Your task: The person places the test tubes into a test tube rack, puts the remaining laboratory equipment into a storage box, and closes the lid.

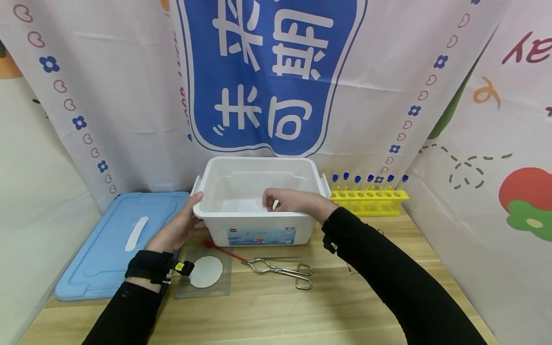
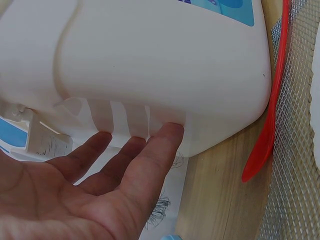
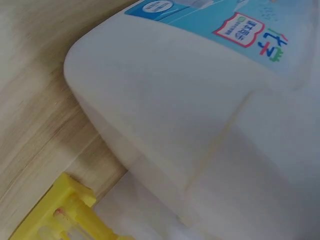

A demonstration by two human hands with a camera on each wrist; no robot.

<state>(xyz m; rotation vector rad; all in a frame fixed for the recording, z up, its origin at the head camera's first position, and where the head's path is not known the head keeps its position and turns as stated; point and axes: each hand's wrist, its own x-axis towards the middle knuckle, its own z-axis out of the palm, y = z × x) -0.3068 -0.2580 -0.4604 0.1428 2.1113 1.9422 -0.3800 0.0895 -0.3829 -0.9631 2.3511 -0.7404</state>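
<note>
A white plastic storage box (image 1: 258, 229) stands on the table without its lid. My left hand (image 1: 183, 225) is at its left end, thumb at the rim; in the left wrist view the extended fingers (image 2: 150, 165) rest their tips against the outer wall. My right hand (image 1: 286, 200) reaches over the front rim into the box, fingers bent downward. A faint clear shape shows by those fingertips, but I cannot tell whether they hold it. The right wrist view has only the box's outside (image 3: 150, 95), not the hand.
Left lies the blue lid (image 1: 108, 239). In front are wire gauze (image 1: 183, 287) with a white disc (image 1: 206, 271), a red spoon (image 1: 220, 247) and metal crucible tongs (image 1: 276, 269). A yellow rack (image 1: 366, 207) of blue-capped tubes stands right of the box.
</note>
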